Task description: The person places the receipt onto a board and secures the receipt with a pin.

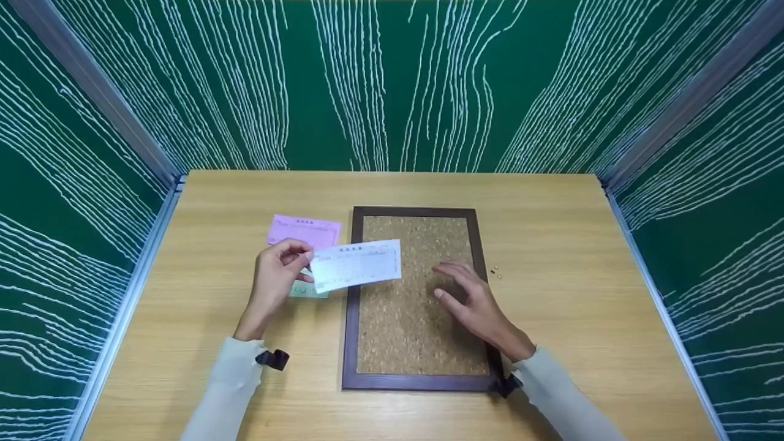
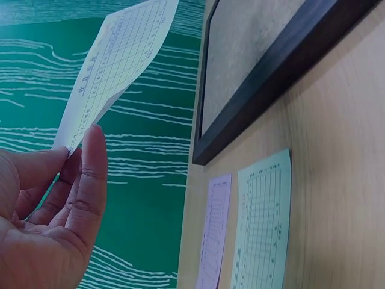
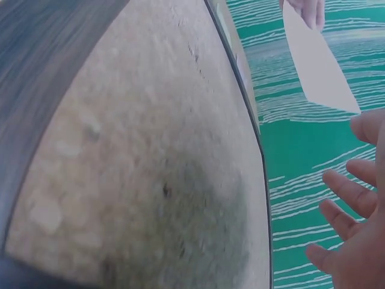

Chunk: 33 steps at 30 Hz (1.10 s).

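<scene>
My left hand (image 1: 277,278) pinches a white printed form (image 1: 358,264) by its left end, between thumb and fingers. The sheet is raised over the left edge of a cork board (image 1: 416,318) with a dark frame. In the left wrist view the paper (image 2: 123,57) bends slightly away from the fingertips. Over the right part of the board my right hand (image 1: 474,303) hovers with spread fingers, holding nothing. Left of the board lie a pink form (image 1: 306,229) and a green form (image 1: 309,289), the green one partly hidden by the left hand and white sheet.
Several tiny pins or tacks (image 1: 495,271) lie on the wooden table (image 1: 563,245) just right of the board. Green walls (image 1: 404,86) with white wavy lines enclose the table at the back and both sides.
</scene>
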Each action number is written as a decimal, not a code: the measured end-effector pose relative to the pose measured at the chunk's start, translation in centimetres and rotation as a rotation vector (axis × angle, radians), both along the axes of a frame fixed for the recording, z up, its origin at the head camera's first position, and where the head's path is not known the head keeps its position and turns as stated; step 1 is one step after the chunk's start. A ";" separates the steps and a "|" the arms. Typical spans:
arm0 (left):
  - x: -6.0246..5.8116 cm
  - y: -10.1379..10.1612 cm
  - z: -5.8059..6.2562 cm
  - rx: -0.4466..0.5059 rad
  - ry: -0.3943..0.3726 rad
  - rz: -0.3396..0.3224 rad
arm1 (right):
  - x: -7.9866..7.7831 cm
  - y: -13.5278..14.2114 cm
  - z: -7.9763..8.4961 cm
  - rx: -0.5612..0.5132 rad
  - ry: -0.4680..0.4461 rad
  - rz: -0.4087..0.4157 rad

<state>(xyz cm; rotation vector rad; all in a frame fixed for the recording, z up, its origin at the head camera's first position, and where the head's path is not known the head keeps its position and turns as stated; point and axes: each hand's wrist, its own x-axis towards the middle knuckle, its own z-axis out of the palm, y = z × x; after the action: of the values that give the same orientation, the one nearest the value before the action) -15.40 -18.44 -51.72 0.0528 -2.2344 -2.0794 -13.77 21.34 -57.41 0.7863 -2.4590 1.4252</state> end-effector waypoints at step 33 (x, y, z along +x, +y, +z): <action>-2.2 5.7 -0.2 0.071 0.022 -0.124 | -0.8 -1.4 1.7 -0.242 -0.307 -0.163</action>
<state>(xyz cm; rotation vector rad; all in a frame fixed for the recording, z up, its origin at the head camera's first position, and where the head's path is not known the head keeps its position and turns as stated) -17.61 -12.72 -51.95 -0.1062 -2.2036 -2.2097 -14.55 19.98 -55.75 0.3296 -2.4221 1.8492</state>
